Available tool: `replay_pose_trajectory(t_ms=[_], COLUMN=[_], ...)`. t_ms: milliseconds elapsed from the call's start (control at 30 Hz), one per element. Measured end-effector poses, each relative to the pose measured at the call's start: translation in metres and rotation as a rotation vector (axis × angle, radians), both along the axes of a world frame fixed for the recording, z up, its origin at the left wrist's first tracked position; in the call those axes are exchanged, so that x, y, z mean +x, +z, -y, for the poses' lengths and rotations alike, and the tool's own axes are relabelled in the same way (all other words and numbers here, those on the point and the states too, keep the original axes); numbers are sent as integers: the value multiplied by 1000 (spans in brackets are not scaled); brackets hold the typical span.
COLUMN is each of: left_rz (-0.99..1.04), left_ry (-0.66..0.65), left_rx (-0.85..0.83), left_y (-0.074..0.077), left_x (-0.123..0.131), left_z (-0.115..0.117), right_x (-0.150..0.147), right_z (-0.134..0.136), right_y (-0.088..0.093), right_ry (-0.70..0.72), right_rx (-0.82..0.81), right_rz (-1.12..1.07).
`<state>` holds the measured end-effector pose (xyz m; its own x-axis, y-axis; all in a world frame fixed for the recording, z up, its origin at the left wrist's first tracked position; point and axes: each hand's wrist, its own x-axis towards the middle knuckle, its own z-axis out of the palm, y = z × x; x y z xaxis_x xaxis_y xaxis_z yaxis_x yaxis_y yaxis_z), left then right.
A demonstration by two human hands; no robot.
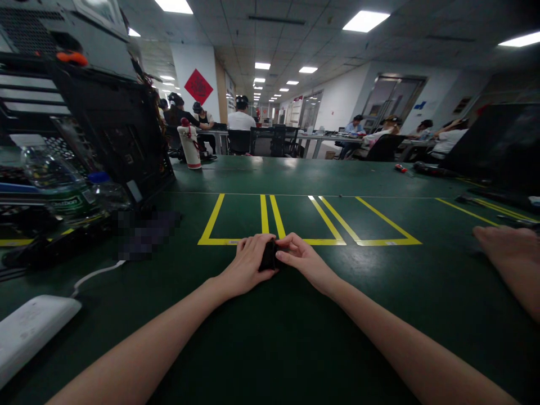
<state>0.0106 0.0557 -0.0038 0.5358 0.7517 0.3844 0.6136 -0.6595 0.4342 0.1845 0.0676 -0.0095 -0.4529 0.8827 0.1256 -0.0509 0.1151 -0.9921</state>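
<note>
Both my hands meet at the middle of the green table (295,337), just in front of the yellow taped boxes (307,225). Between them is a small black object (268,256) that I cannot identify. My left hand (247,264) curls its fingers round the object's left side. My right hand (301,261) pinches its right side with thumb and fingers. Both forearms stretch from the bottom of the view.
An open black computer case (105,129) stands at the left with a plastic water bottle (54,180) beside it. A white device (29,332) with a cable lies at the lower left. Another person's hand (510,253) rests at the right edge. A white flask (190,147) stands farther back.
</note>
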Motion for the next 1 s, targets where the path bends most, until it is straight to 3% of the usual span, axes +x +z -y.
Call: replay_pose_trajectory(t_ms=[167, 367, 633, 900, 1000], left_rz=[5, 2, 7, -6, 3], left_ry=[-2, 1, -3, -16, 8], left_rx=[-1, 0, 7, -16, 18], left_y=[-3, -2, -1, 3, -1], left_x=[0, -1, 1, -1, 0], left_z=[-1, -1, 0, 2, 0], right_x=[1, 3, 0, 2, 1], right_z=[-2, -1, 1, -2, 0], right_y=[-2, 1, 3, 1, 1], right_ry=[-11, 100, -6, 118, 61], right_rx=[-17, -56, -18, -57, -30], right_rz=[66, -3, 54, 0, 16])
